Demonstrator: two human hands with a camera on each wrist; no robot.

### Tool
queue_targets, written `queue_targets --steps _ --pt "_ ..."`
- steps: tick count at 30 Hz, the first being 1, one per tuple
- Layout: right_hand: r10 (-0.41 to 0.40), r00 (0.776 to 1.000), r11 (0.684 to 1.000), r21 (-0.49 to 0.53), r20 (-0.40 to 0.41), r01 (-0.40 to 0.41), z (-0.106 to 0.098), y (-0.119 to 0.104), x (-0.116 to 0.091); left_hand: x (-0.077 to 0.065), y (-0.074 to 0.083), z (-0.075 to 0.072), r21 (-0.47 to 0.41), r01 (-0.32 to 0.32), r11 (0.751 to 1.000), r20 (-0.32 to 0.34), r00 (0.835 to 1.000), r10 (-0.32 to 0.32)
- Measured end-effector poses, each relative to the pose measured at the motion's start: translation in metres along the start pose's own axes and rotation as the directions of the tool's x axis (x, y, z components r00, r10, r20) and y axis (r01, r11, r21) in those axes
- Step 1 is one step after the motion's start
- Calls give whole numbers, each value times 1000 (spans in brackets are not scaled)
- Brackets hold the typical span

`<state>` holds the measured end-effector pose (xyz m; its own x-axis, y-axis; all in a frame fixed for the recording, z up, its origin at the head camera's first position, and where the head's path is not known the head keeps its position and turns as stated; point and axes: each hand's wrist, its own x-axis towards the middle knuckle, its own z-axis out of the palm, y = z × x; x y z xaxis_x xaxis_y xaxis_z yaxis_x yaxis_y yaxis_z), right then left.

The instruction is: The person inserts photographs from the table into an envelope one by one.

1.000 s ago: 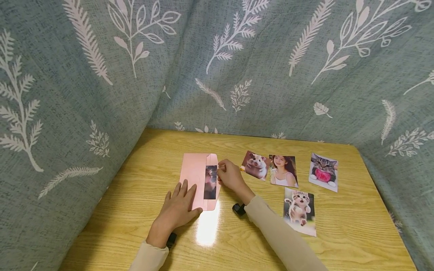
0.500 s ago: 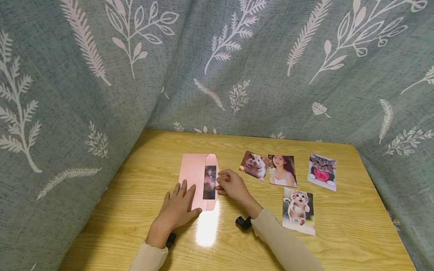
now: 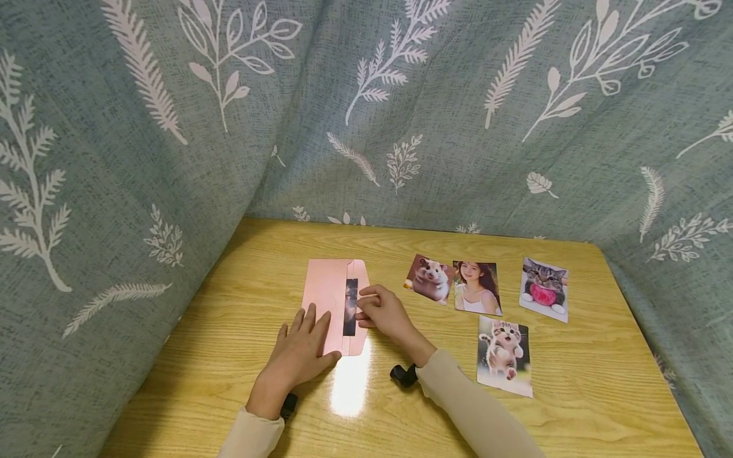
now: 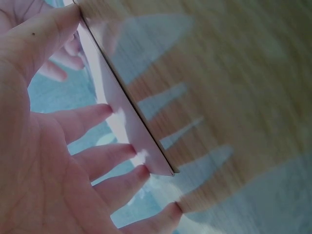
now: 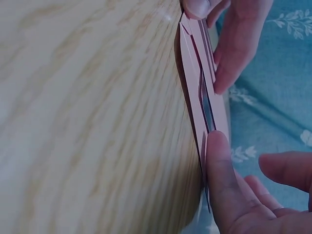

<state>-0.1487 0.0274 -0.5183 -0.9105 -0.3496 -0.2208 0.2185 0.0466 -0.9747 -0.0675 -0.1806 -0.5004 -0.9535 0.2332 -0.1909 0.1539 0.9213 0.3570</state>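
A pink envelope (image 3: 321,280) lies flat on the table, its flap side facing right. A dark photo (image 3: 350,318) sits partly inside it; a narrow strip shows at the mouth. My left hand (image 3: 300,350) rests on the envelope with spread fingers, the thumb at its near edge. In the left wrist view, those fingertips (image 4: 129,149) touch the pink paper. My right hand (image 3: 389,315) touches the photo's right edge with extended fingers. In the right wrist view, one fingertip (image 5: 218,141) presses at the envelope's opening, while another finger stands apart from it.
To the right lie a hamster photo (image 3: 432,280), a portrait photo of a person (image 3: 478,289), a cat photo (image 3: 544,291) and a kitten photo (image 3: 505,356). A patterned green-blue curtain (image 3: 366,114) borders the wooden table (image 3: 590,381) at the back and sides.
The right hand has moved left, and the photo has slid further into the envelope, so its visible strip is narrower. The left hand has stayed in place on the envelope.
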Motion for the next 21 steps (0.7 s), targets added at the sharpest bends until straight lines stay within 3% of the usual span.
queue_targets --steps 15,21 --pt "19 1000 1000 16 25 -19 14 -10 5 0 1 -2 10 1 1000 -1 1000 -1" --pt "12 1000 1000 11 13 -12 17 -3 8 0 1 -1 17 0 1000 0 1000 0"
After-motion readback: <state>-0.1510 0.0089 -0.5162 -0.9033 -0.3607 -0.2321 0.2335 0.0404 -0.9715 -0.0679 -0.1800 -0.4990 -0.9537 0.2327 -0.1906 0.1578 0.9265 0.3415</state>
